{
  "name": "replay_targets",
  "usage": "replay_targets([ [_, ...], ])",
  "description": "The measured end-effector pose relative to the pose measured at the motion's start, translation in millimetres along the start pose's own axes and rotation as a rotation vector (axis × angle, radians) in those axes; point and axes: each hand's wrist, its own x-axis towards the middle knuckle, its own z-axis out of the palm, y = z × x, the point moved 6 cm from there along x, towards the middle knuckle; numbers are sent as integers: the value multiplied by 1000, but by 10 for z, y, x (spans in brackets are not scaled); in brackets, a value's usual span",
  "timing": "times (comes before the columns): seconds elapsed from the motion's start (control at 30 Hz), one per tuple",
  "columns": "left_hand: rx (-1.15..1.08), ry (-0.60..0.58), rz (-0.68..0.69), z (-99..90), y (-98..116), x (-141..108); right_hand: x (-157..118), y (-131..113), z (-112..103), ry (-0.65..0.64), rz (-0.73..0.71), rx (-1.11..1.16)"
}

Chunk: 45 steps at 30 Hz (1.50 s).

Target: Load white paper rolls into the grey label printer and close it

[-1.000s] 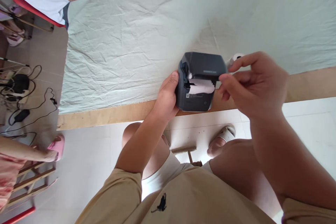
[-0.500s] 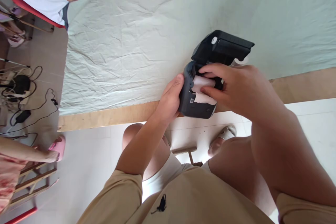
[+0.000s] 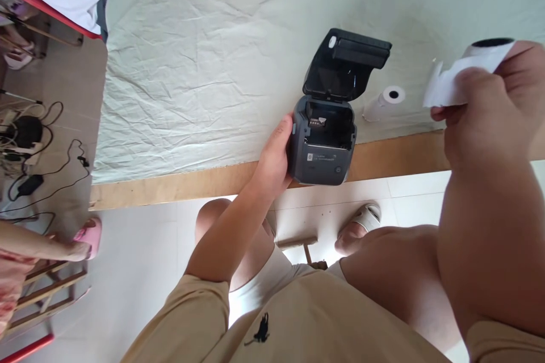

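Crinkled cloth (image 3: 204,68), boxy dark printer (image 3: 326,165), curling paper roll (image 3: 481,62) in right hand (image 3: 489,110)

Receipt printer (image 3: 322,165) at near bench (image 3: 400,157) edge, left hand (image 3: 276,153) against its left side, lid (image 3: 347,62) behind; paper roll (image 3: 378,108) on cloth (image 3: 204,79) just right, second roll (image 3: 489,58) farther right in right hand (image 3: 489,110).

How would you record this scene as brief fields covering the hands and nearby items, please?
Left hand: gripping portable printer by its side
Right hand: holding paper roll, ragged end loose
Printer lid: raised, exposing paper compartment
Second paper roll: on pale green cloth, right of portable printer
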Motion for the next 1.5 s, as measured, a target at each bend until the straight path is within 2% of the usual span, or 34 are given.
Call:
replay_targets([
  [0.03, 1, 1, -1, -4, -1, 2, 27, 152, -67, 52, 13, -45],
  [0.13, 10, -4, -12, -13, -11, 11, 90, 483, -187, 84, 45, -101],
  [0.23, 11, -16, -3, -10, -5, 16, 121, 598, -212, 62, -13, -118],
  [0.3, 16, -11, 2, -8, -1, 16, 110, 600, -171, -4, -51, -167],
  [0.4, 32, 9, -1, -10, -6, 15, 39, 480, -86, -147, -155, -279],
  [0.47, 31, 15, 2, -14, -10, 17, -17, 339, -68, -183, -260, -370],
  [0.53, 23, 9, 13, -19, -9, 19, -39, 239, -68, -184, -303, -443],
  [0.67, -9, -23, 19, -9, -2, 16, 31, 291, -71, -201, -145, -582],
  [0.73, -28, -19, 5, -2, -1, 10, 43, 268, -69, -208, -157, -636],
  [0.8, -44, 1, -13, 2, -1, -1, -44, 71, -28, -210, -366, -617],
  [0.87, -55, 13, -32, 10, -4, -10, -258, -215, 52, -222, -624, -552],
  [0.9, -60, 12, -37, 16, -6, -13, -374, -337, 98, -223, -686, -527],
  [1.0, -69, 2, -26, 22, -7, -11, -623, -489, 326, -350, -590, -546],
  [1.13, -73, -20, 9, 11, -10, 0, -692, -388, 489, -492, -357, -521],
  [1.23, -40, -41, 16, 7, -15, 6, -701, -362, 525, -603, -379, -383],
  [1.37, -22, -54, 33, 13, -6, 19, -707, -397, 513, -547, -478, -366],
  [1.5, 4, -73, 50, 0, 0, 19, -647, -371, 476, -520, -382, -296],
])
